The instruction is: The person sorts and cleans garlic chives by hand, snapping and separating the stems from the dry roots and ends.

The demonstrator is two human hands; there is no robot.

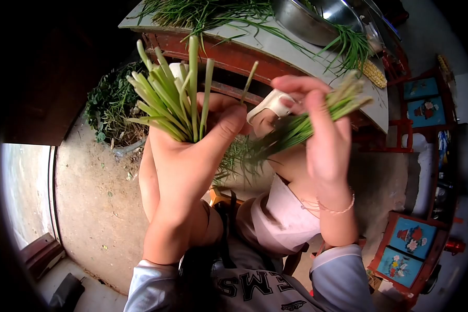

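Observation:
My left hand (pixel 179 161) is closed round a bunch of thick, pale green chive stalks (pixel 174 104), their cut ends pointing up and fanning out. One thin single stalk (pixel 250 78) sticks up at its thumb and fingertips. Slightly blurred, my right hand (pixel 327 140) is wrapped round a second, thinner bundle of chives (pixel 291 132), whose pale ends point up to the right. The two hands are apart, in front of my knees. Loose green leaves (pixel 234 161) show below, between the hands.
Ahead stands a red table (pixel 234 65) with a light top, bearing heaped chives (pixel 203 13), a metal basin (pixel 307 23) and a corn cob (pixel 373 75). Leafy greens (pixel 114 104) lie on the floor at left. Red furniture with blue painted panels (pixel 411 236) stands at right.

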